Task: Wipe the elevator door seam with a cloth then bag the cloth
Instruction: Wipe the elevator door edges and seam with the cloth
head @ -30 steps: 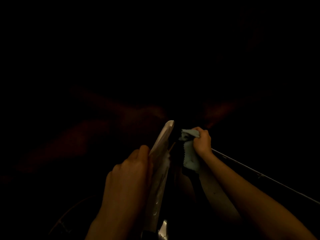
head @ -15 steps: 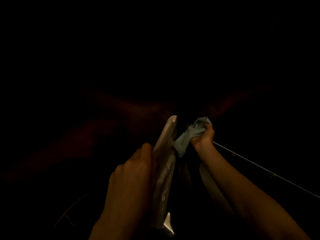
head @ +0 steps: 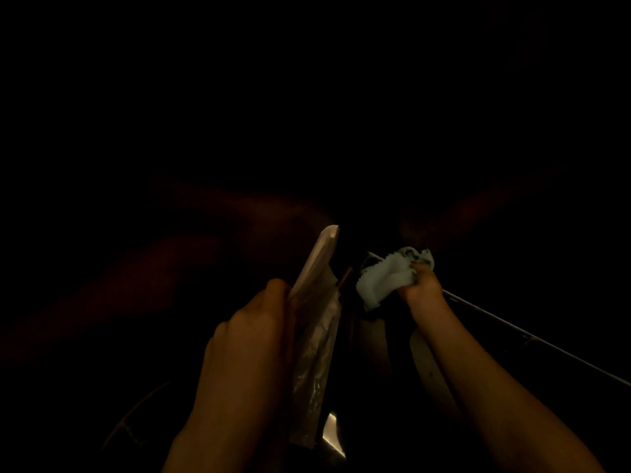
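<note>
The scene is very dark. My left hand (head: 249,339) grips a long, pale plastic bag (head: 316,322) that stands nearly upright, its top edge bent over at the upper end. My right hand (head: 423,288) is closed on a crumpled light blue cloth (head: 386,278) with a zigzag edge, held just right of the bag's upper part and apart from it. A thin bright metal line, the door seam or sill edge (head: 532,339), runs from behind the cloth down to the right.
A small bright metal patch (head: 331,433) shows low between my forearms. A faint curved line (head: 136,421) lies at the lower left. Everything else is too dark to make out.
My right hand has moved the cloth right and away from the bag's top, bunching it more. My left hand and the bag have barely shifted.
</note>
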Available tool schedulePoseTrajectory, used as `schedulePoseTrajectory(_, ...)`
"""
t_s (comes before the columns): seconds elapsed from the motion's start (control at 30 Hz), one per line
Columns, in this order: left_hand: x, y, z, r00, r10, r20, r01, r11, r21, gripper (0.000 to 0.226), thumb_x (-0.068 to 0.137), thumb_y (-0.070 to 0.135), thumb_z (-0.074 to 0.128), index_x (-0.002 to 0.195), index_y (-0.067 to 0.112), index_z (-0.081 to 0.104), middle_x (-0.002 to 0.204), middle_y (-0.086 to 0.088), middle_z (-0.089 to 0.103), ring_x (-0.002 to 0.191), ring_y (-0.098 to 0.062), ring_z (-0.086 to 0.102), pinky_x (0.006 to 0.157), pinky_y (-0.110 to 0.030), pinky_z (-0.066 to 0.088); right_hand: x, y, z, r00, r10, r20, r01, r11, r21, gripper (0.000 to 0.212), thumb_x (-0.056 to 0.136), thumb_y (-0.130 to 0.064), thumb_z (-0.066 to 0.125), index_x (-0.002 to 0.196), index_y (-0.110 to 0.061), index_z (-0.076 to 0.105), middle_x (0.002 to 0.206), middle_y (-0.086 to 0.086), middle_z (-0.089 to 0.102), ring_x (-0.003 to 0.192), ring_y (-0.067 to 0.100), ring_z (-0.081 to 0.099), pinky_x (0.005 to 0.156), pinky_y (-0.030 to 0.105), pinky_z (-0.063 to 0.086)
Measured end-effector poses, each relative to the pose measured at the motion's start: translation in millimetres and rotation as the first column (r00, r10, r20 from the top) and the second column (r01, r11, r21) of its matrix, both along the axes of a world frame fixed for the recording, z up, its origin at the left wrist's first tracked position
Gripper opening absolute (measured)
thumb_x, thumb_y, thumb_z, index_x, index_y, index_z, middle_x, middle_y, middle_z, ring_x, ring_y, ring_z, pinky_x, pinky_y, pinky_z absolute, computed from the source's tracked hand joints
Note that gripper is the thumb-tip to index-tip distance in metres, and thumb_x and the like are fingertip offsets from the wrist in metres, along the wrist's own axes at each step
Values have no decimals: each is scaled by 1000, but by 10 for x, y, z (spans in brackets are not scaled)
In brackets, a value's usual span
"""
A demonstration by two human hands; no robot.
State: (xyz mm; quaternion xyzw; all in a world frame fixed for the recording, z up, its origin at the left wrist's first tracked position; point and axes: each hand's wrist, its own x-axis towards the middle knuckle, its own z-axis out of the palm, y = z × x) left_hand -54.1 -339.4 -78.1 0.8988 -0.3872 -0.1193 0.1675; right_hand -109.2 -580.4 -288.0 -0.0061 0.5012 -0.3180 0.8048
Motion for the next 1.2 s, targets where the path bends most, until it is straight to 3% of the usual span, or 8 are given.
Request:
schedulePoseTrajectory(0.1, -2, -26, -3, 1000, 5, 7, -5, 1000, -21, 14, 97, 33, 36, 107, 29, 43, 82, 15, 46, 73, -3, 53, 70, -22, 49, 145, 55, 48, 993, 29, 118, -37, 997, 67, 44, 87, 3, 53, 130, -4, 47, 127, 19, 55, 116, 32, 54, 87, 32, 47)
schedulePoseTrajectory(0.23, -11, -1, 2, 1000, 8, 15, -8, 999, -32, 15, 95, 33, 37, 108, 29, 45, 86, 13, 48, 72, -2, 52, 60, -13, 40, 46, -9, 281, 995, -24, 101, 18, 998, 57, 42, 97, -23, 44, 138, -12, 42, 139, 6, 45, 131, 27, 39, 111, 40, 29)
schedulePoseTrajectory(0.4, 14, 36, -28, 1000, -1, 19, 3, 997, -77, 17, 94, 35, 35, 102, 28, 47, 80, 14, 49, 67, 1, 52, 55, -11, 38, -482, -98, 324, 998, -52, -39, 56, 990, 131, 42, 95, -30, 47, 133, -12, 42, 150, 11, 31, 137, 27, 31, 113, 39, 22)
schedulePoseTrajectory(0.5, 20, 48, -27, 1000, -4, 31, 6, 998, -69, 7, 93, 33, 39, 96, 30, 44, 75, 15, 47, 64, 1, 51, 54, -12, 38, -353, -138, 385, 996, -74, -46, 82, 969, 235, 59, 96, -34, 43, 143, -3, 24, 152, 17, 19, 139, 29, 22, 114, 40, 14)
schedulePoseTrajectory(0.63, 2, 47, -4, 999, -6, 38, 9, 998, -67, 3, 93, 33, 41, 95, 33, 43, 75, 16, 46, 64, 3, 49, 54, -11, 35, -58, -140, 326, 981, -159, 110, 123, 952, 280, 50, 102, -38, 25, 142, -8, 27, 139, 9, 41, 126, 23, 40, 113, 28, 24)
schedulePoseTrajectory(0.73, -14, 42, -34, 999, -11, 43, 15, 996, -86, 7, 91, 36, 37, 95, 34, 43, 74, 17, 46, 64, 3, 50, 55, -11, 36, -136, -109, 344, 996, -65, 58, 51, 975, 215, 44, 99, -29, 35, 138, -9, 37, 112, 10, 52, 104, 26, 49, 110, 32, 25)
schedulePoseTrajectory(0.83, -30, 47, -59, 1000, -10, 22, 12, 996, -87, 8, 92, 34, 39, 98, 33, 44, 74, 18, 44, 65, 4, 49, 55, -11, 37, -414, -130, 309, 998, -57, -21, 60, 983, 176, 46, 97, -28, 42, 139, -11, 38, 140, 4, 40, 131, 23, 37, 113, 38, 23)
schedulePoseTrajectory(1.2, -47, -40, -88, 999, -38, -13, 37, 997, -75, 4, 94, 30, 40, 96, 30, 44, 76, 12, 49, 65, -1, 52, 57, -16, 41, -603, -15, 412, 991, 9, -132, -8, 1000, 8, 28, 101, -21, 36, 123, -14, 52, 150, 9, 35, 135, 23, 36, 112, 35, 26)
